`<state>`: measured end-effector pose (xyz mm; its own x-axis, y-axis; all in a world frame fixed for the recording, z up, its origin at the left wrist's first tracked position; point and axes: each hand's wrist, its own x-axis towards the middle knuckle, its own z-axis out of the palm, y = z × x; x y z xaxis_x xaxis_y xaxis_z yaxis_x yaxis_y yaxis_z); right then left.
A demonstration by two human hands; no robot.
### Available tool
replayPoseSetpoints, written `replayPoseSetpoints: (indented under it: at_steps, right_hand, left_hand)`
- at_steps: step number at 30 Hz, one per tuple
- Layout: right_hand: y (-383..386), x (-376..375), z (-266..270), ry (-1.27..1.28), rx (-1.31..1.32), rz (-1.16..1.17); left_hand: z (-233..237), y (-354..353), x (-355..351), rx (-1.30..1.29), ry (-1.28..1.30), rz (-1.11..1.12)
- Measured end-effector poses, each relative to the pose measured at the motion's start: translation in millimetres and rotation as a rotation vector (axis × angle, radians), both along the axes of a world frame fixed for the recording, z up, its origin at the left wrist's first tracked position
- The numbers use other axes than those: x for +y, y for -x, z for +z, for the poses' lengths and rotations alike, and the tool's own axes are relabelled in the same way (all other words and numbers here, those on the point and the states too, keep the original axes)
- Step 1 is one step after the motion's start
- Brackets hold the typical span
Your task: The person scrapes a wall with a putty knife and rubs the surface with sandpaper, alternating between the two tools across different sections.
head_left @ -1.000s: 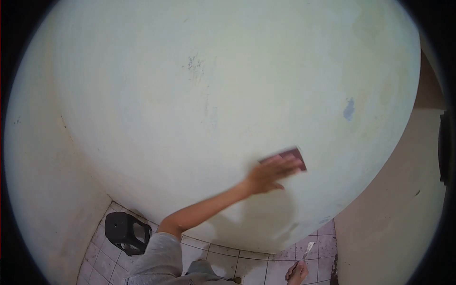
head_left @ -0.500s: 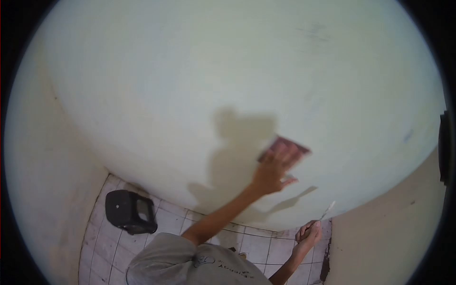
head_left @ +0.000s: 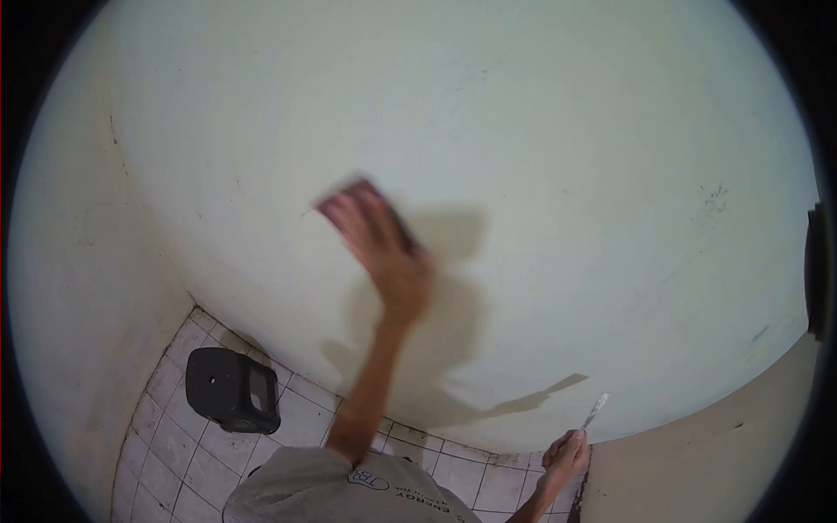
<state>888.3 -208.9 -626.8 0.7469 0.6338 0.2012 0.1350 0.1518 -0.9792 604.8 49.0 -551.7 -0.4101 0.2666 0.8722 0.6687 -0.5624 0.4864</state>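
Note:
Against the pale wall (head_left: pixel 540 270), my left hand (head_left: pixel 392 261) holds a dark red sheet (head_left: pixel 359 186), which looks like sandpaper. Its fingers lie over the sheet, and both are smeared by motion. Low on the right, my right hand (head_left: pixel 566 453) is closed round a thin tool (head_left: pixel 597 407) with a pale, narrow blade pointing up. The handle is mostly hidden in the fist. Faint dark scuffs show on the wall at the upper right.
A black plastic stool (head_left: pixel 215 383) stands on the tiled floor (head_left: pixel 301 417) at the lower left. Side walls rise at the left and the lower right. A dark object (head_left: pixel 816 272) sits at the far right edge.
My left hand has moved left and up across the wall with the red sheet. My right hand, still round the tool, has shifted slightly down and left. The view has also shifted.

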Motion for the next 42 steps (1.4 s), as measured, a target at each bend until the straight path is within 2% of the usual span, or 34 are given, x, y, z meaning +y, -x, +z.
replayPoseSetpoints:
  at_steps: [1, 3, 4, 5, 6, 8, 11, 13, 16, 17, 18, 19, 20, 22, 27, 30, 31, 32, 34, 36, 38, 40, 41, 42]
  right_hand:
    - [8, 14, 3, 0.012, -0.001, 0.027]
    - [31, 44, 9, 0.002, 0.013, 0.095]
    - [41, 52, 14, -0.047, 0.005, 0.122]
    - [47, 57, 20, -0.093, -0.004, 0.148]
    - [53, 63, 25, -0.145, -0.013, 0.175]
    - [60, 63, 38, -0.203, -0.016, 0.073]
    - [46, 42, 35, -0.239, 0.011, -0.047]
    - [31, 24, 23, -0.203, -0.003, -0.122]
    - [39, 16, 22, -0.189, 0.133, -0.309]
    - [40, 15, 17, -0.178, 0.147, -0.283]
    - [40, 17, 11, -0.17, 0.16, -0.255]
    - [40, 19, 9, -0.16, 0.164, -0.22]
    - [41, 22, 10, -0.153, 0.133, -0.182]
    - [45, 29, 15, -0.13, 0.058, -0.09]
    - [25, 1, 10, -0.119, -0.004, -0.261]
    - [6, -43, -12, -0.034, 0.058, -0.478]
    - [1, -57, -18, -0.009, 0.081, -0.551]
    - [-3, -66, -22, 0.005, 0.102, -0.594]
    - [-7, -79, -29, 0.02, 0.143, -0.663]
    - [-5, -81, -34, 0.015, 0.161, -0.686]
    - [-2, -74, -36, -0.007, 0.16, -0.666]
    - [6, -63, -33, -0.032, 0.129, -0.602]
    - [11, -57, -26, -0.037, 0.075, -0.55]
    - [15, -50, -20, -0.045, 0.023, -0.498]
  left_hand:
    - [-3, -34, -16, 0.057, 0.002, -0.082]
    - [-49, -94, -43, 0.316, 0.151, -0.394]
    - [-67, -113, -53, 0.586, 0.252, -0.488]
    - [-75, -120, -56, 0.66, 0.164, -0.444]
    - [-74, -115, -54, 0.668, 0.142, -0.443]
    - [-61, -85, -37, 0.693, 0.081, -0.441]
    - [-6, -17, -9, 0.471, 0.111, -0.237]
    - [51, 19, 3, 0.197, 0.059, -0.135]
    - [77, 1, -2, 0.076, 0.009, -0.125]
    - [82, -17, -5, 0.075, -0.005, -0.125]
    - [74, -44, -19, 0.155, 0.041, -0.248]
    - [64, -70, -35, 0.404, 0.211, -0.423]
    - [35, -107, -48, 0.515, 0.226, -0.591]
    - [-4, -143, -60, 0.699, 0.091, -0.613]
    - [26, -93, -52, 0.708, 0.195, -0.717]
    - [59, -27, -23, 0.516, 0.138, -0.385]
    - [64, -16, -17, 0.356, 0.145, -0.19]
    - [68, -1, -13, 0.217, 0.083, -0.188]
    - [67, -21, -24, 0.124, 0.039, -0.221]
    - [56, -62, -41, 0.147, 0.146, -0.293]
    - [39, -94, -58, 0.37, 0.17, -0.483]
    - [25, -101, -62, 0.527, 0.172, -0.532]
    - [26, -89, -56, 0.566, 0.192, -0.616]
    - [34, -70, -51, 0.593, 0.215, -0.594]
